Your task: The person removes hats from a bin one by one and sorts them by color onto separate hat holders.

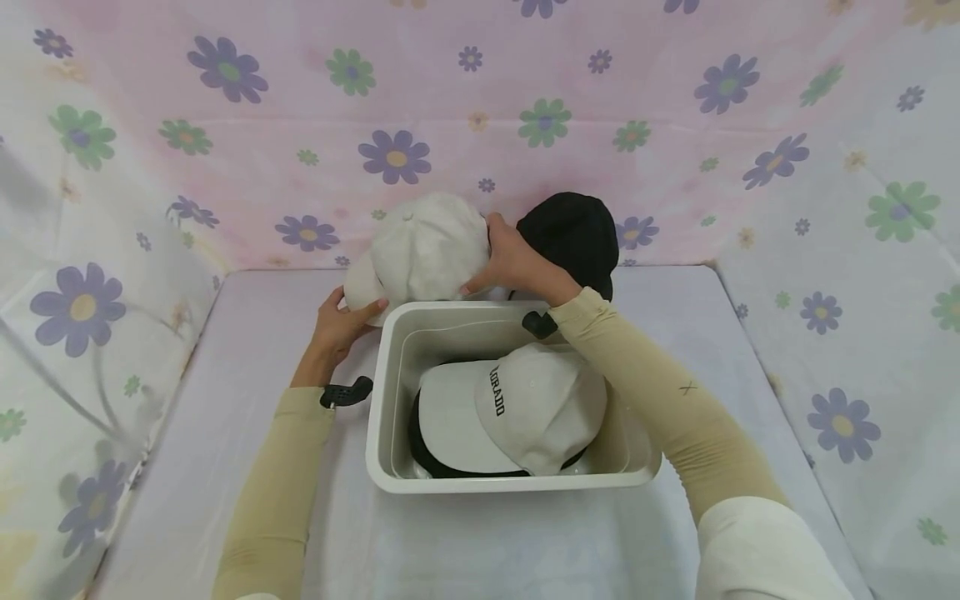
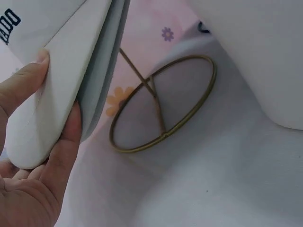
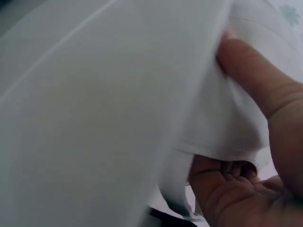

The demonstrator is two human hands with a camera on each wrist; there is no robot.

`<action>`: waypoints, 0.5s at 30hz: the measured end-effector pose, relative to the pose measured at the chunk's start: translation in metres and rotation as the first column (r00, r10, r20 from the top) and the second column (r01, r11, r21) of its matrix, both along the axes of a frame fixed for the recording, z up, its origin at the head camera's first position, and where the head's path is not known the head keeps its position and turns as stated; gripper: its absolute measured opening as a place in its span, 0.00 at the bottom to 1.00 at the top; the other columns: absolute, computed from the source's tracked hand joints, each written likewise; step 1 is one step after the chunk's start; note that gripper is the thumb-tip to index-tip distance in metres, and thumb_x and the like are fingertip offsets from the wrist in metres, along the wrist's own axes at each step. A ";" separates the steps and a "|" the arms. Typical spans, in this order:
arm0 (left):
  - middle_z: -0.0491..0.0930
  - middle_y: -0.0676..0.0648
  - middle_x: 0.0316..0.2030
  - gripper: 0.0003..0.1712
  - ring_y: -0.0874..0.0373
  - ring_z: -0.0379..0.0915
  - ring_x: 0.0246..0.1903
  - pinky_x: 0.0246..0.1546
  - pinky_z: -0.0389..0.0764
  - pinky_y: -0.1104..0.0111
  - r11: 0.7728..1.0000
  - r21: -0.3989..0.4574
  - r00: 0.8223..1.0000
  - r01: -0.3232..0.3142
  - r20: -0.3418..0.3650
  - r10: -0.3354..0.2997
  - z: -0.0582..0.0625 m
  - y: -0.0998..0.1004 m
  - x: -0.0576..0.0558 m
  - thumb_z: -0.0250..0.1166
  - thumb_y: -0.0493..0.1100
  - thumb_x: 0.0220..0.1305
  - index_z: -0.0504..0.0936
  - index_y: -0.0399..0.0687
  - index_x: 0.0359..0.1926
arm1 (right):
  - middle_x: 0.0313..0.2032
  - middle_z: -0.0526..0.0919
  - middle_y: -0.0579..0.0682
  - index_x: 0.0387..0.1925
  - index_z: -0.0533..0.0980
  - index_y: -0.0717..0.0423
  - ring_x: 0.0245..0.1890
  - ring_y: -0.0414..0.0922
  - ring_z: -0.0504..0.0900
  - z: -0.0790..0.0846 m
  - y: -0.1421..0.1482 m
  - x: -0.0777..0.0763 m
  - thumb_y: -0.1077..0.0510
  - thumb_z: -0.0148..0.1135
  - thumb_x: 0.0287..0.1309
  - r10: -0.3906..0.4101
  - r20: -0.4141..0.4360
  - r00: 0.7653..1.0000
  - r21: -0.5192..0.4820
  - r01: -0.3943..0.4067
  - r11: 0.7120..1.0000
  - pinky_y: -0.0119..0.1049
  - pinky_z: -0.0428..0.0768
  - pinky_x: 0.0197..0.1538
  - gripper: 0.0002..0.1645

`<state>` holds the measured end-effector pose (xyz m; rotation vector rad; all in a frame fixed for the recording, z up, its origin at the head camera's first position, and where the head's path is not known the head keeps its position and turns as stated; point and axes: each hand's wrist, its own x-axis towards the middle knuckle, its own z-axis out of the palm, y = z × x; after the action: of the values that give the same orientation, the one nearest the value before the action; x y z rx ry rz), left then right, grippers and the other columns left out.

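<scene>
"Both ends have a grip, yes?"

"Yes: the left grip (image 1: 339,323) pinches the brim of a white cap (image 1: 429,250), and the right grip (image 1: 520,260) grasps the back of its crown."

"Where is that cap?"

"Just behind the bin (image 1: 517,482), with the black cap (image 1: 573,237) to its right."

"How far along are things?"

"Partway, I'd judge. A second white cap (image 1: 540,404) already lies inside, over a black brim (image 1: 429,458); the held cap and the black one remain outside. Anything deeper is mostly hidden."

"And materials?"

"The held cap looks like matte cloth: rounded, panelled crown, stiff curved brim, dark letters in front. The bin seems smooth pale plastic, boxy with rounded corners. Near the left hand, a wire stand (image 2: 164,135) shows a thin brass-coloured ring base on the pale, softly creased surface (image 1: 697,333)."
</scene>
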<state>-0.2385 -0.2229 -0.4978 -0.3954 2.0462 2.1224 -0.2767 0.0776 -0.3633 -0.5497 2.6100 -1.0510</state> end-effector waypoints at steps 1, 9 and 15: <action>0.68 0.33 0.64 0.50 0.64 0.80 0.41 0.39 0.85 0.73 1.000 0.007 1.000 -0.010 0.002 0.010 -0.001 0.000 0.000 0.73 0.40 0.63 0.54 0.45 0.78 | 0.60 0.71 0.62 0.64 0.57 0.65 0.59 0.54 0.71 -0.001 -0.001 0.000 0.55 0.86 0.38 -0.002 -0.010 1.000 -0.002 0.002 1.000 0.46 0.72 0.65 0.59; 0.70 0.28 0.64 0.51 0.65 0.79 0.38 0.37 0.85 0.75 0.993 -0.116 0.999 -0.024 -0.040 0.019 0.011 0.002 0.004 0.73 0.41 0.62 0.53 0.41 0.78 | 0.61 0.71 0.62 0.65 0.58 0.65 0.60 0.55 0.71 -0.008 -0.002 0.000 0.54 0.87 0.38 -0.017 -0.035 0.999 0.008 0.017 1.000 0.47 0.72 0.66 0.60; 0.70 0.30 0.67 0.53 0.58 0.77 0.46 0.42 0.84 0.74 0.980 -0.199 1.000 0.005 -0.028 -0.010 0.013 0.002 0.002 0.73 0.46 0.63 0.52 0.42 0.79 | 0.64 0.70 0.61 0.69 0.56 0.64 0.62 0.54 0.70 -0.008 -0.001 0.002 0.55 0.85 0.41 -0.016 -0.018 1.000 -0.026 0.016 1.000 0.47 0.71 0.67 0.61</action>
<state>-0.2364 -0.2212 -0.4846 -0.3849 2.2811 1.9356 -0.2750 0.0763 -0.3716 -0.5477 2.6247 -1.0910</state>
